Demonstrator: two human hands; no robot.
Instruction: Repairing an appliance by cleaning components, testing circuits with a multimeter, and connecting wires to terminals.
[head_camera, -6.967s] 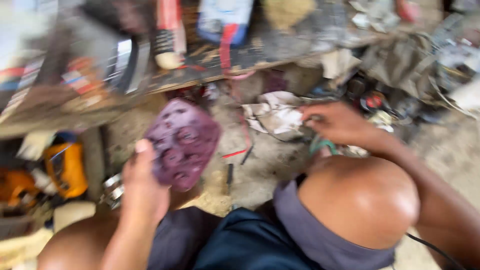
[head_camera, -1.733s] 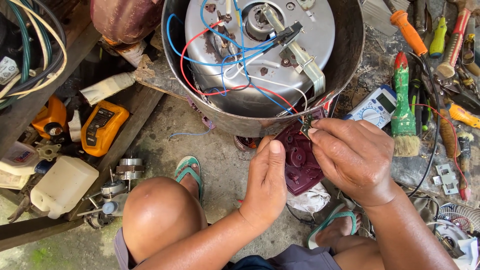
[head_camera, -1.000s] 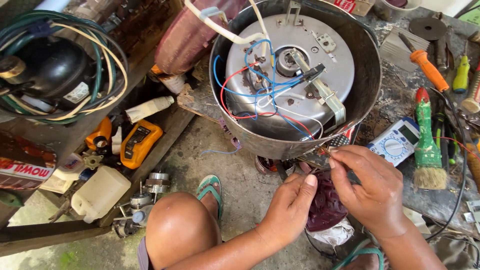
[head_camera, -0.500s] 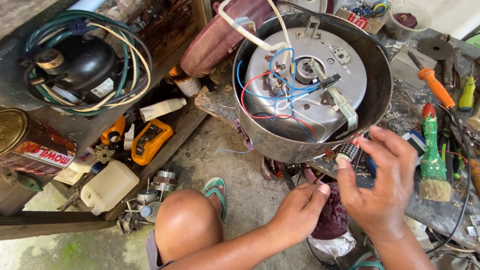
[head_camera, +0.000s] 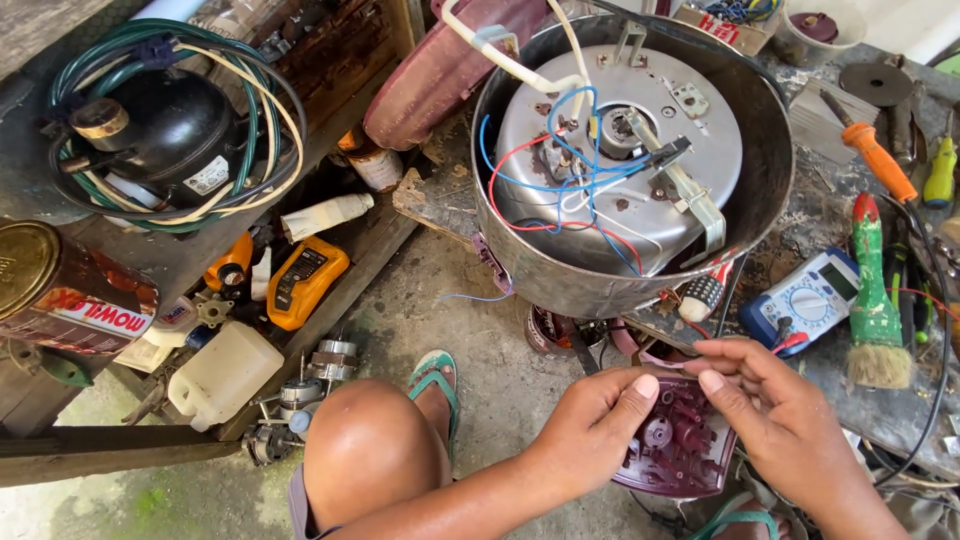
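Gripping maroon panel (head_camera: 678, 445) by both edges, left hand (head_camera: 590, 430) and right hand (head_camera: 775, 415) pinching it, inner ribs upward for viewing below upturned cooker (head_camera: 630, 160).

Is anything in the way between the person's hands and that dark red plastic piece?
Nothing visible is. The left hand and the right hand both already touch the dark red plastic piece, thumbs and fingertips along its upper edge. The metal pot with the wires sits above them, apart.
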